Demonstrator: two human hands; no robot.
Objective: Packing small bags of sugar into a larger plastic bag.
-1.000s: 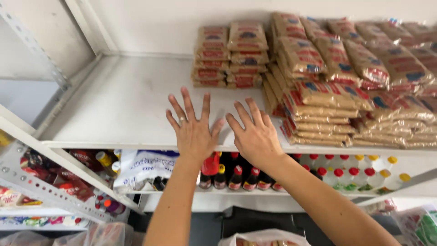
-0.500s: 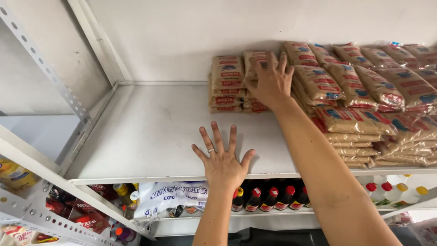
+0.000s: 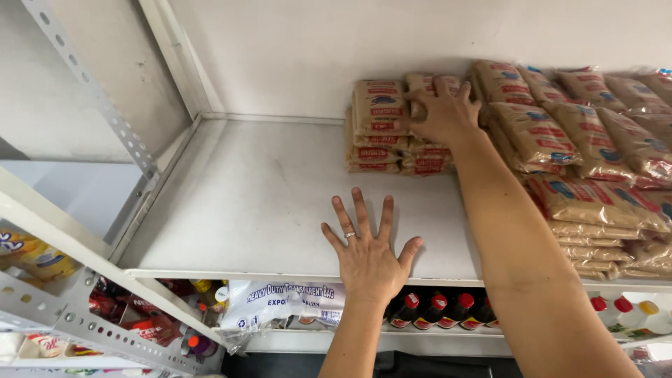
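White shelf (image 3: 266, 203), 2 short packet stacks (image 3: 378, 126), left hand (image 3: 367, 255) flat w/ fingers spread, right hand (image 3: 444, 112) fingers clamped on rear stack (image 3: 420, 150)

A white metal shelf (image 3: 266, 203) runs against a plain white wall (image 3: 392, 49). At its right end, slanted rows of tan packets (image 3: 595, 147) lean on flat piles of the same kind. A perforated grey upright (image 3: 98, 98) stands at the left. On the shelf below sit dark bottles with red caps (image 3: 437, 308), a folded white plastic bag with blue print (image 3: 287, 304), and red-capped clear bottles (image 3: 626, 311) further right. Lower left holds red packets (image 3: 126, 315).
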